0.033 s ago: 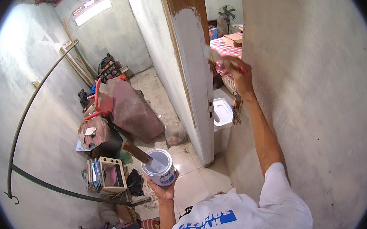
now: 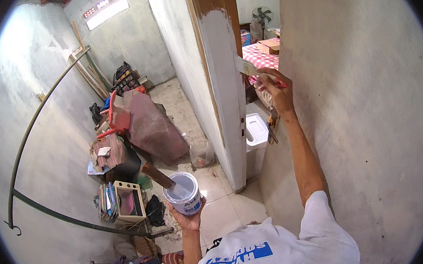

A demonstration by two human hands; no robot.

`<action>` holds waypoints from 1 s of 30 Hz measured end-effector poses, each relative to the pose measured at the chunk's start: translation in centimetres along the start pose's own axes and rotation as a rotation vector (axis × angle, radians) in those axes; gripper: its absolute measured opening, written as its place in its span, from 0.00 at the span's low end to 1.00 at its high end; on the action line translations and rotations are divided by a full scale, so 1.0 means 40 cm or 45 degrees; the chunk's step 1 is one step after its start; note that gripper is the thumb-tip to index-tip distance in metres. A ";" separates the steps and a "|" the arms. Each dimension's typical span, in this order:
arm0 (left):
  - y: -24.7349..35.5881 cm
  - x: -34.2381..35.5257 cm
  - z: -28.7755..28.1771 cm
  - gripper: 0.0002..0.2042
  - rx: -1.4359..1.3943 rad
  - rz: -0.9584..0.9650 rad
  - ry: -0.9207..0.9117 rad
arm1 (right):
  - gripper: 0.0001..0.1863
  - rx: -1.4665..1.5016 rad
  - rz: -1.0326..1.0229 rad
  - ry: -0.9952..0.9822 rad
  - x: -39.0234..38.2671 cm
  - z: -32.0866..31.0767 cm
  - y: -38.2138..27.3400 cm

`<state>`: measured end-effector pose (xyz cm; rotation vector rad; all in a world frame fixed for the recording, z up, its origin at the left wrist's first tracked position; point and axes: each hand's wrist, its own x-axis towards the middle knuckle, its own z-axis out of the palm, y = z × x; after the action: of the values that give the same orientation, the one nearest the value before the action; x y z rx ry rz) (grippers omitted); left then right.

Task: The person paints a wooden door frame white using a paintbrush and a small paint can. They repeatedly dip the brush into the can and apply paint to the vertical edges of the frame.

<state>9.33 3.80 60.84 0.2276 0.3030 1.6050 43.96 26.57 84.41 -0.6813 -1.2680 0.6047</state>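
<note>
My right hand [image 2: 276,91], raised, grips a paintbrush [image 2: 248,68] with a red-ended handle. The pale bristles are at the edge of the door frame [image 2: 221,73]; whether they press on it I cannot tell. Whitish paint covers most of that frame, with bare brown wood at its top. Low in front of me, my left hand [image 2: 189,221] supports a paint can [image 2: 191,207] from below, fingers around its side. A brown wooden stick [image 2: 158,176] leans out of the can over its left rim, its lower end whitened.
A grey wall [image 2: 363,94] stands close at my right. Through the doorway are a white-lidded bin [image 2: 257,130], a bed with a checked cover [image 2: 259,56] and a fan [image 2: 263,16]. At left are a curved metal bar [image 2: 33,118], a red chair [image 2: 119,117] and a small oven [image 2: 130,202].
My right hand has shifted very slightly, and the brush, blurred before, shows sharply now with its bristles at the frame's edge. My left hand and the paint can stay in place.
</note>
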 end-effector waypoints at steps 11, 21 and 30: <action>0.022 0.014 0.006 0.37 -0.035 -0.032 -0.010 | 0.14 -0.693 -0.723 0.049 0.013 0.204 -0.123; 0.015 0.007 -0.010 0.38 -0.039 -0.016 -0.016 | 0.14 -0.711 -0.989 0.125 0.084 0.202 -0.143; 0.025 -0.005 0.014 0.38 -0.027 0.004 -0.026 | 0.17 -0.766 -0.761 0.082 -0.027 0.160 -0.022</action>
<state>8.57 3.57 61.73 0.2286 0.2701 1.6075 37.49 26.00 85.39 -0.7479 -1.5130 -0.3038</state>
